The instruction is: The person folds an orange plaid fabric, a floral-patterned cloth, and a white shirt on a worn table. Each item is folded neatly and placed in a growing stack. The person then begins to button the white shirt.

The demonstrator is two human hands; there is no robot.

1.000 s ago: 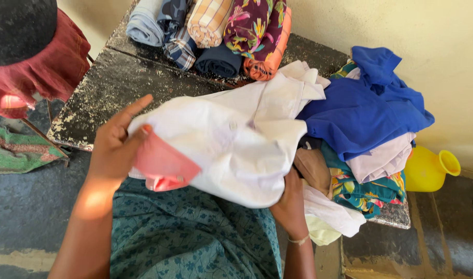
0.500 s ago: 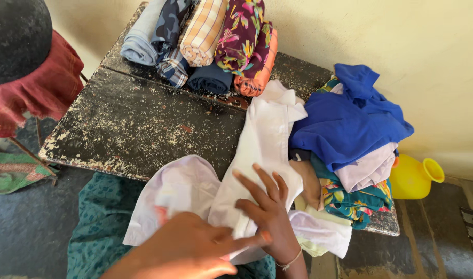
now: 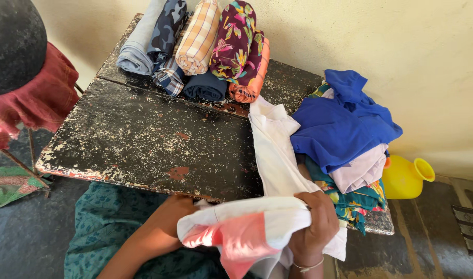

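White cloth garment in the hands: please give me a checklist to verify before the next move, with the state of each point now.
1. Right hand grips the white cloth garment: ok.
2. Left hand touches the garment's bunched end: ok, but its fingers are hidden under the cloth.
3. Bare space on the worn black wooden table in front: ok.
4. Garment lies flat: not ok, one end is bunched at the table edge.
5. Garment free of the blue shirt pile: cannot tell, they touch along one side.
6. Rolled clothes at the back lie apart from the garment: ok.
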